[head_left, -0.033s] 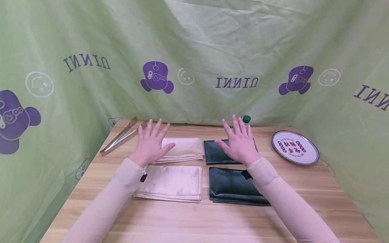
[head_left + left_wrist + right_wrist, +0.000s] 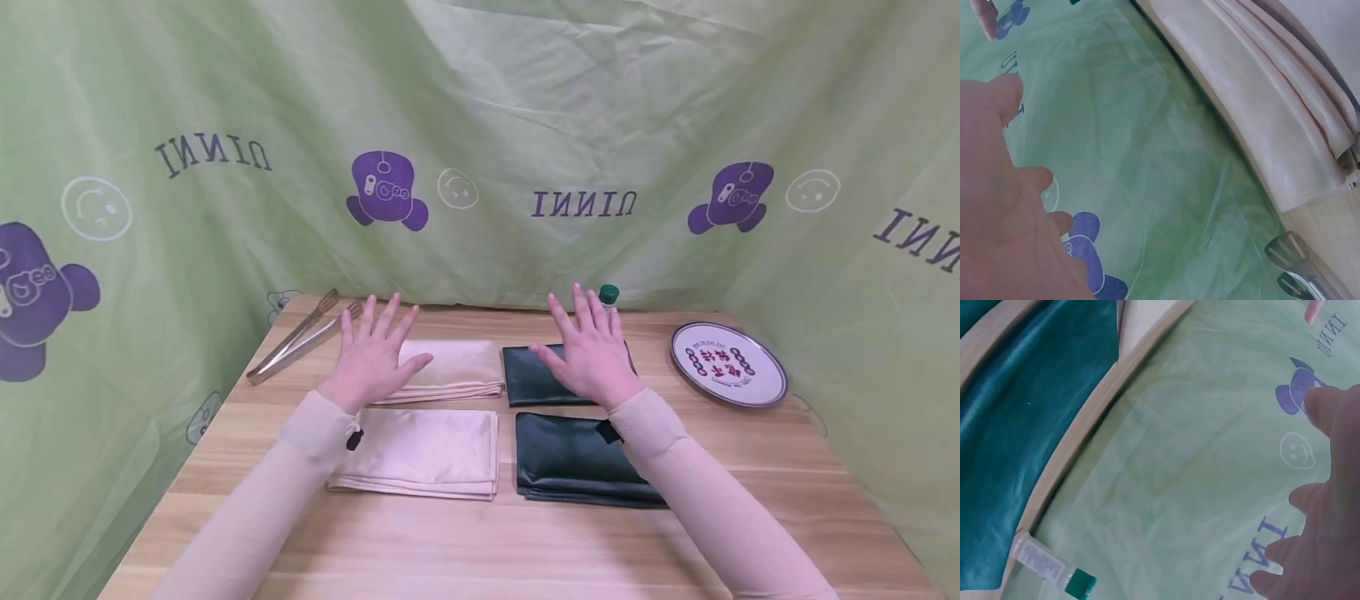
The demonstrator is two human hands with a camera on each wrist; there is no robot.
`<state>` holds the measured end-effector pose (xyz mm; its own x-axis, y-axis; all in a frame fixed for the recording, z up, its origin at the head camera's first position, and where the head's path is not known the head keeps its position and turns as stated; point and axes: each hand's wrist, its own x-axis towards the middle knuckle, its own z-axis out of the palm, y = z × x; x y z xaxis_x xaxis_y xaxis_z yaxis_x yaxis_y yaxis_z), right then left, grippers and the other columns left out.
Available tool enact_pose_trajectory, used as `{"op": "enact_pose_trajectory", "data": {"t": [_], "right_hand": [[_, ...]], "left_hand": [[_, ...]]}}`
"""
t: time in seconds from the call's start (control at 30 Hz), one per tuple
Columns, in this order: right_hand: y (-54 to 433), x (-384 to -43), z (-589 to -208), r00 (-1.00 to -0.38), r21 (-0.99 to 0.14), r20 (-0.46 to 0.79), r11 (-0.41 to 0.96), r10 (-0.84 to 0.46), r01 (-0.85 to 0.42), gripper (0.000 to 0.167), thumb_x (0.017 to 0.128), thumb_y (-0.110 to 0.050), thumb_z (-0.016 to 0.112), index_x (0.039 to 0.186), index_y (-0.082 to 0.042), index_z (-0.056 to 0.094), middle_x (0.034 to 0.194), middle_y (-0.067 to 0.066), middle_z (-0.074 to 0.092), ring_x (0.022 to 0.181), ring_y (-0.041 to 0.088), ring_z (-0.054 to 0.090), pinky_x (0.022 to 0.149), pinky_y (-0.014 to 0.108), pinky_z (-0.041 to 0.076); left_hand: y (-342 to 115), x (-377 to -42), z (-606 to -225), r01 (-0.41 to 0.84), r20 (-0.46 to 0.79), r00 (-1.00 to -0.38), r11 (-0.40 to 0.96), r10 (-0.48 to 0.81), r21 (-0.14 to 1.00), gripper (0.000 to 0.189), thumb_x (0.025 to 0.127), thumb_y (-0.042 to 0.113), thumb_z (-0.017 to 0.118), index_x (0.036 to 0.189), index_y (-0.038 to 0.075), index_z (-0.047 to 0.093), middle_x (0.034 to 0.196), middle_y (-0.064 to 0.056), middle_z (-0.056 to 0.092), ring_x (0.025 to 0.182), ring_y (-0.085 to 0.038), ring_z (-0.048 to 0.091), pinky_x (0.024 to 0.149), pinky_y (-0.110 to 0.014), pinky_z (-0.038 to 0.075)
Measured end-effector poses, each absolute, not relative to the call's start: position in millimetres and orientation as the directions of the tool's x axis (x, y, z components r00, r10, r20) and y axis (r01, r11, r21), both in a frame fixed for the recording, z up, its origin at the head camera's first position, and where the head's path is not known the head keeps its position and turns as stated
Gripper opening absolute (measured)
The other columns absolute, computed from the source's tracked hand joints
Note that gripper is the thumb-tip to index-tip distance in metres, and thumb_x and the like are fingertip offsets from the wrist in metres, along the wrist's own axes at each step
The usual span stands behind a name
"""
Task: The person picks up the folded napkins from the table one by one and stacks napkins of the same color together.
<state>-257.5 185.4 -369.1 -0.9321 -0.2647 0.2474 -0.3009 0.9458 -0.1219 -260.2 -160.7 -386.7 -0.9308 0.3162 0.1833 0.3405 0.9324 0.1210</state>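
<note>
My left hand (image 2: 373, 360) is held out with its fingers spread, overlapping the farther cream folded cloth (image 2: 461, 364) in the head view. A second cream folded cloth (image 2: 427, 450) lies in front of it, partly behind the left wrist. With fingers likewise fanned out, my right hand (image 2: 590, 357) overlaps the farther dark green folded cloth (image 2: 538, 379). The nearer dark green folded cloth (image 2: 573, 458) is partly covered by the right forearm. Neither hand holds anything. Both wrist views show the palms raised in front of the green curtain (image 2: 1116, 125).
Metal tongs (image 2: 288, 350) lie at the table's back left, their slotted ends (image 2: 1288, 250) visible in the left wrist view. A small green-capped bottle (image 2: 1041, 559) stands at the back behind the right fingers. A white plate (image 2: 693, 367) with red lettering sits at the right. Curtain surrounds the wooden table (image 2: 450, 550).
</note>
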Motion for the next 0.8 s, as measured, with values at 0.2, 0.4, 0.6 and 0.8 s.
{"op": "enact_pose_trajectory", "data": {"t": [0.2, 0.4, 0.6, 0.8], "right_hand": [[195.0, -256.4, -373.4, -0.933, -0.173, 0.250, 0.936, -0.258, -0.305, 0.083, 0.094, -0.068, 0.042, 0.159, -0.023, 0.015, 0.163, 0.016, 0.000, 0.148, 0.037, -0.003, 0.114, 0.061, -0.003], [217.2, -246.8, -378.3, -0.942, -0.286, 0.212, 0.905, -0.260, -0.314, 0.083, 0.095, -0.064, 0.043, 0.158, -0.017, 0.017, 0.162, 0.020, 0.006, 0.146, 0.043, 0.006, 0.113, 0.064, 0.005], [251.9, -226.9, -391.9, -0.964, -0.461, 0.139, 0.846, -0.228, -0.267, 0.080, 0.097, -0.057, 0.048, 0.157, -0.013, 0.018, 0.159, 0.026, 0.010, 0.141, 0.050, 0.018, 0.109, 0.065, 0.021], [301.6, -189.6, -413.0, -0.986, -0.543, 0.008, 0.828, -0.164, -0.142, 0.077, 0.098, -0.053, 0.050, 0.151, -0.002, 0.029, 0.156, 0.032, 0.013, 0.139, 0.053, 0.018, 0.105, 0.070, 0.022]], "left_hand": [[-154.3, -255.5, -384.5, 0.342, 0.150, -0.935, 0.929, 0.321, 0.145, 0.084, 0.094, 0.070, 0.031, 0.159, 0.020, 0.012, 0.163, -0.008, -0.009, 0.143, -0.037, -0.022, 0.105, -0.058, -0.025], [-124.2, -236.2, -384.9, 0.386, 0.130, -0.921, 0.900, 0.366, 0.203, 0.083, 0.096, 0.066, 0.035, 0.157, 0.012, 0.019, 0.161, -0.019, 0.013, 0.144, -0.047, 0.007, 0.111, -0.068, 0.002], [-76.7, -209.8, -396.2, 0.519, 0.116, -0.855, 0.829, 0.506, 0.207, 0.076, 0.097, 0.059, 0.044, 0.158, 0.021, 0.020, 0.153, -0.021, 0.033, 0.135, -0.044, 0.034, 0.105, -0.063, 0.030], [-41.1, -198.5, -414.9, 0.628, 0.103, -0.777, 0.754, 0.621, 0.192, 0.062, 0.097, 0.053, 0.050, 0.150, 0.021, 0.041, 0.133, -0.013, 0.058, 0.123, -0.033, 0.050, 0.101, -0.048, 0.040]]}}
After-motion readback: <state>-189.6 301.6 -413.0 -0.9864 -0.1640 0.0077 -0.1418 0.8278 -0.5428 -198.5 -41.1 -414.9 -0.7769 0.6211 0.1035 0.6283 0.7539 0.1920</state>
